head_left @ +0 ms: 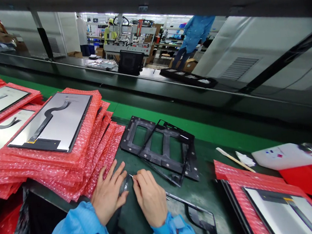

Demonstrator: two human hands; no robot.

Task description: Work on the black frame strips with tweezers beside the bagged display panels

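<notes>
From here the display panel (69, 119) looks smooth as satin metal, the red bubble wrap (93, 152) glossy and blistered. The slotted tray (166, 147) seems matt black plastic, the thin frame (193, 214) shinier along its edge, the green worktop (144, 221) smooth and dull-sheened. Blue sleeves (75, 231) are creased cloth (faintly shiny, too).

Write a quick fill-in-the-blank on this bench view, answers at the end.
1. Of the left hand and the right hand, the one nearer the bubble-wrap stack is the ____.
2. The bubble wrap in that stack is coloured ____.
3. The person's sleeves are coloured ____.
4. In the picture, the black plate with cut-out windows lies to the ____ of the stack.

Missing words: left; red; blue; right.
</notes>
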